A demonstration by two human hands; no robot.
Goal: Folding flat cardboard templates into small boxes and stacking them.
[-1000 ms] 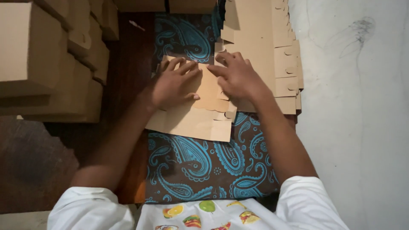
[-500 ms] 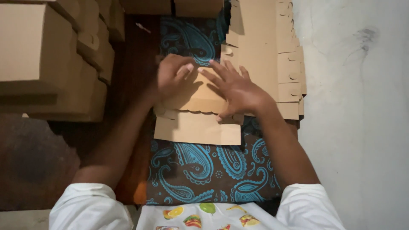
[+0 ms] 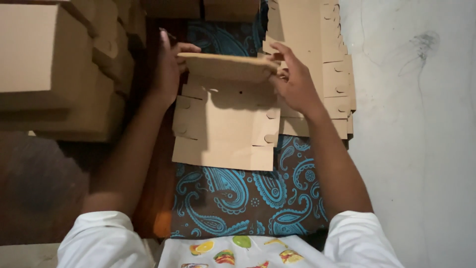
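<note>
Along the left side stand folded cardboard boxes [image 3: 54, 64], plain brown and matte, stacked in blocky steps beside dark wood. Next to them the left hand [image 3: 169, 69] is closed on the left end of a raised flap, fingers curled over its edge. The flat cardboard blank [image 3: 225, 126] lies on a paisley cloth [image 3: 238, 198], dark brown with bright blue curls. The blank is thin, stiff and dull tan, with cut tabs and small round notches down both sides. Its long axis runs away from the person, and the far flap [image 3: 228, 67] is folded up, its edge running left to right. The right hand [image 3: 295, 82] grips the flap's right end. Beneath that hand lies a stack of more flat blanks [image 3: 337, 79], touching the worked one. Furthest right is a pale, scuffed wall [image 3: 416, 124].
</note>
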